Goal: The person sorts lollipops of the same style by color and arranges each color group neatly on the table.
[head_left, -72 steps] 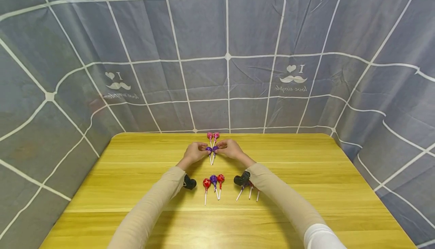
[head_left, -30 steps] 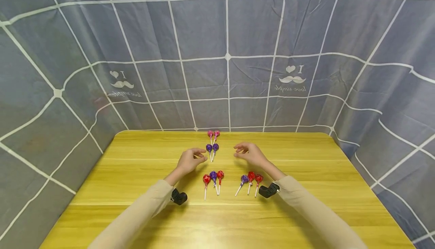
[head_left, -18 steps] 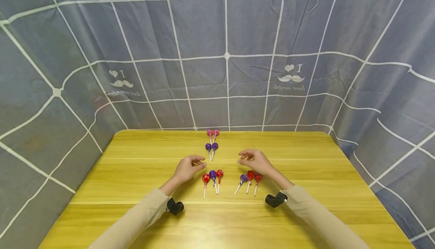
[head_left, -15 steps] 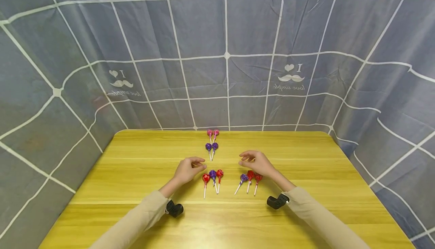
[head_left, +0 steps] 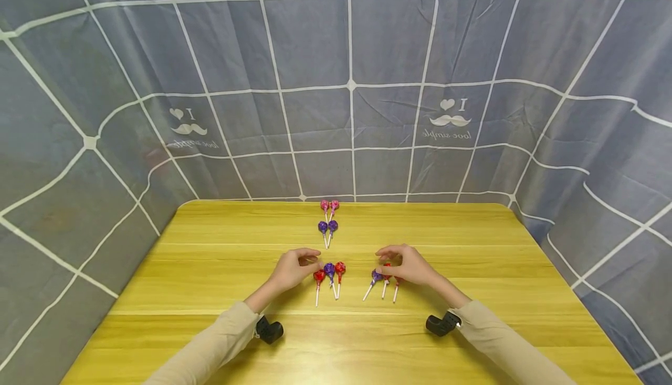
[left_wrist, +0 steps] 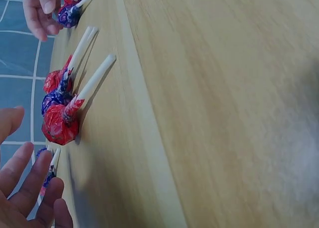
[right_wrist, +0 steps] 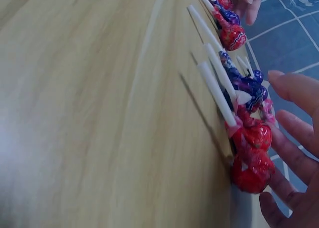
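Note:
My left hand (head_left: 295,269) hovers at the left of a trio of lollipops, its fingers relaxed and holding nothing. Its thumb is beside the left red lollipop (head_left: 319,276); a purple lollipop (head_left: 329,269) and another red lollipop (head_left: 340,268) lie to the right of that. My right hand (head_left: 412,265) reaches over a second trio, partly hiding its two red lollipops (right_wrist: 253,173). Beside them lies a purple lollipop (head_left: 377,276). In the right wrist view, the right hand's fingers are spread behind the candies, not wrapped round any.
Farther back, two purple lollipops (head_left: 333,226) lie side by side with sticks converging. Beyond them, two pink lollipops (head_left: 335,205) lie near the far edge of the wooden table (head_left: 220,303). A grey curtain (head_left: 315,116) with white lines surrounds the table.
Both hands have let go of the two purple lollipops at the back and moved apart. They have come back nearer the front, each to one of the trios.

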`<state>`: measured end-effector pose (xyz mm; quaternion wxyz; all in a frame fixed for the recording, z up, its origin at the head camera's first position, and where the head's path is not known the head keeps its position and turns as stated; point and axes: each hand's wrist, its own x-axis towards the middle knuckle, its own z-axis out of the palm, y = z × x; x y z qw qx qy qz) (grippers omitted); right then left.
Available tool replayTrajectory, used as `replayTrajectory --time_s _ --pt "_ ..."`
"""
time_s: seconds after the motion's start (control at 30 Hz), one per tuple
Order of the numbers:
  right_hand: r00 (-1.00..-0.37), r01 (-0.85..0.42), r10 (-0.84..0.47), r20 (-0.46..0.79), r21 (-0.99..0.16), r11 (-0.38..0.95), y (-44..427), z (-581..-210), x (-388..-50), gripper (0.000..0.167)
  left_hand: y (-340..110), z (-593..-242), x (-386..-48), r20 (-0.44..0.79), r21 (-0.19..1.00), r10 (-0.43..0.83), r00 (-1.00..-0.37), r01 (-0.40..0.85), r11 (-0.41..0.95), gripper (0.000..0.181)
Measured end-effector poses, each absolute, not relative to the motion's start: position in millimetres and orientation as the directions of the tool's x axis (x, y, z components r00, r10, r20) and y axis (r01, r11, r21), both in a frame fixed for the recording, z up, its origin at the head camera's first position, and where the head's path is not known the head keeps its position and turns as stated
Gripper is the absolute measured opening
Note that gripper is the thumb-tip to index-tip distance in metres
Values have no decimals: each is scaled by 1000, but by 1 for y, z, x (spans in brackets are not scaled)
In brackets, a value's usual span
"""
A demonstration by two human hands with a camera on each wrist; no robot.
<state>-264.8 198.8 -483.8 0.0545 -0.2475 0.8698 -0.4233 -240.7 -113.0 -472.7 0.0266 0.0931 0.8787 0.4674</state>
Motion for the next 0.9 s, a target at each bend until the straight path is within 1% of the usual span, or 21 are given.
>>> replayTrajectory --time_s 0.33,0.57,0.9 --pt "-820 -428 -561 114 -773 468 206 -489 -268 44 -105 -477 -244 35 833 259 -965 171 526 37" --pt "-809 -423 -581 96 -781 460 208 -489 -270 45 -100 -479 -247 29 836 267 -963 169 522 36" --pt "-787 -438 -606 111 -793 423 208 -488 -273 36 -94 -480 -250 23 832 293 -956 181 524 35"
